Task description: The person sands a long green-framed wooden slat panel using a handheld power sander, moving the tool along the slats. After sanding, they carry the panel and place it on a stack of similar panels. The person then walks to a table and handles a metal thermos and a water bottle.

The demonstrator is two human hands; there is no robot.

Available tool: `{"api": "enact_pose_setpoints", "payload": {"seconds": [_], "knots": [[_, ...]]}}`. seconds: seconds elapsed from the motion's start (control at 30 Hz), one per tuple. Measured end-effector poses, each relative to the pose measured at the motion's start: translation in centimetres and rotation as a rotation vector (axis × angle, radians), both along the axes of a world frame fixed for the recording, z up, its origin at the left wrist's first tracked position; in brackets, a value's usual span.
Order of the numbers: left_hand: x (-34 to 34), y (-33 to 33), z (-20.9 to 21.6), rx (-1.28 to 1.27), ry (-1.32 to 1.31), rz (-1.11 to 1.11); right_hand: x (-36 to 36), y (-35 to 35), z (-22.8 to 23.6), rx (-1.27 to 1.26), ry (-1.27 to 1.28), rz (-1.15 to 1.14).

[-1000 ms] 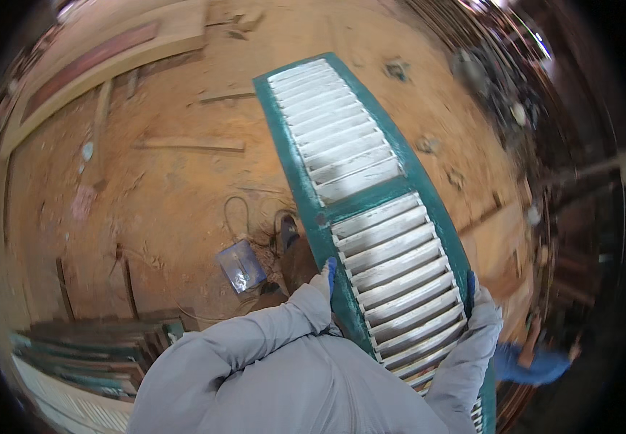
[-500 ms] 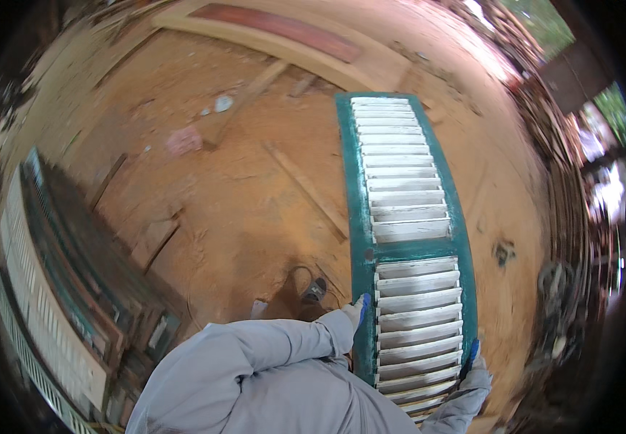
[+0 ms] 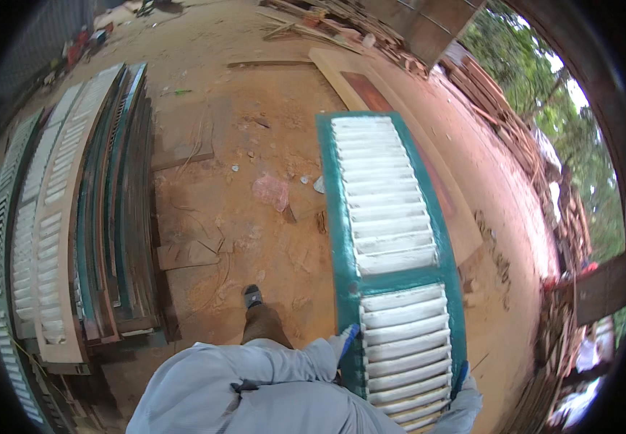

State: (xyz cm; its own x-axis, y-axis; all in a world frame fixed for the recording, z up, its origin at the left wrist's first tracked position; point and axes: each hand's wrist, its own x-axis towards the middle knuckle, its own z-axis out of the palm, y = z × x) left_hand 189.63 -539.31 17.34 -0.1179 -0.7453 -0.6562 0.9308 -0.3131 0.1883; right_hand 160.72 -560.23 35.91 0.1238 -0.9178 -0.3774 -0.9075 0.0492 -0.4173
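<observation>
A long louvered shutter [image 3: 398, 278] with a green frame and two panels of white slats extends away from my body on the right. My left hand [image 3: 343, 343], in a blue and pale glove, grips its left edge beside the lower panel. On the opposite edge, slightly nearer to me, my right hand [image 3: 463, 385] holds on, with blue glove fingers showing against the frame. Parts of both hands are hidden behind the frame and the grey sleeves. The shutter's near end passes out of the picture at the bottom.
A row of stacked shutters [image 3: 74, 224] in white, green and brown stands at the left. Flat boards [image 3: 186, 254] lie on the dirt floor, near pink debris [image 3: 270, 191]. Timber piles [image 3: 497, 108] line the far right, by a brown post [image 3: 439, 29].
My body and view have turned left, with the shutter still held in both hands. The stacked shutters now show more fully, and my foot has stepped forward.
</observation>
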Motion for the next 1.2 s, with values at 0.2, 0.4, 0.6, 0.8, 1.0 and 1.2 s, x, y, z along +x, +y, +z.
{"api": "enact_pose_setpoints", "payload": {"seconds": [0.2, 0.4, 0.6, 0.8, 1.0, 1.2], "knots": [[52.3, 4.3, 0.4, -0.101, 0.153, 0.283, 51.5, -3.8, -1.2, 0.056, -0.063, 0.029], [67.7, -1.3, -9.2, -0.13, 0.134, 0.687, 81.9, -14.1, -8.4, 0.177, -0.18, 0.339], [77.2, -6.3, -6.4, -0.196, -0.104, 0.782, 94.2, -17.2, -4.3, 0.266, -0.249, 0.286], [55.7, 0.1, -8.7, 0.134, 0.067, 0.392, 62.4, -13.3, -10.8, 0.265, -0.527, 0.007], [70.4, -7.1, -5.2, 0.031, 0.094, 0.419, 75.9, -25.7, -13.5, 0.179, -0.713, 0.159], [74.5, -6.7, -12.2, -0.012, 0.149, 0.818, 93.3, -28.7, -17.4, 0.122, -0.381, 0.492]]}}
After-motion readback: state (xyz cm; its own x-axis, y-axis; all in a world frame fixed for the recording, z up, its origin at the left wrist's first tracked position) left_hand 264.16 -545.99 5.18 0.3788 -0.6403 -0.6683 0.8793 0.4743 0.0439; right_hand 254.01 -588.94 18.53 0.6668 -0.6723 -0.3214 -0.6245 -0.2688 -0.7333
